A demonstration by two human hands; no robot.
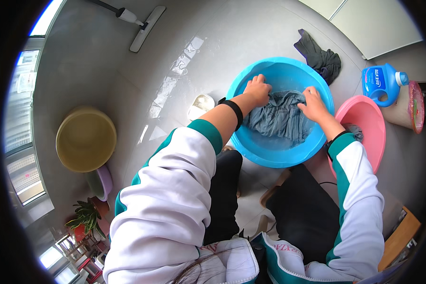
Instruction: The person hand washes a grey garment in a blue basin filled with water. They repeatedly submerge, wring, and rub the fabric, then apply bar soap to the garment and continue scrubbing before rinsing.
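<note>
A wet blue-grey garment with a gathered waistband lies spread in cloudy water inside a blue plastic basin. My left hand grips the waistband at its left end, fingers curled. At the right end, my right hand pinches the cloth between thumb and fingers. Both hands are inside the basin's rim, and the garment's lower part rests in the water. The basin stands on the floor in front of my knees.
A dark crumpled cloth lies beyond the basin. On the right are a pink basin holding grey cloth, a blue detergent jug and a lidded bucket. A white dish, yellow bucket and flat mop are leftward. Water wets the floor.
</note>
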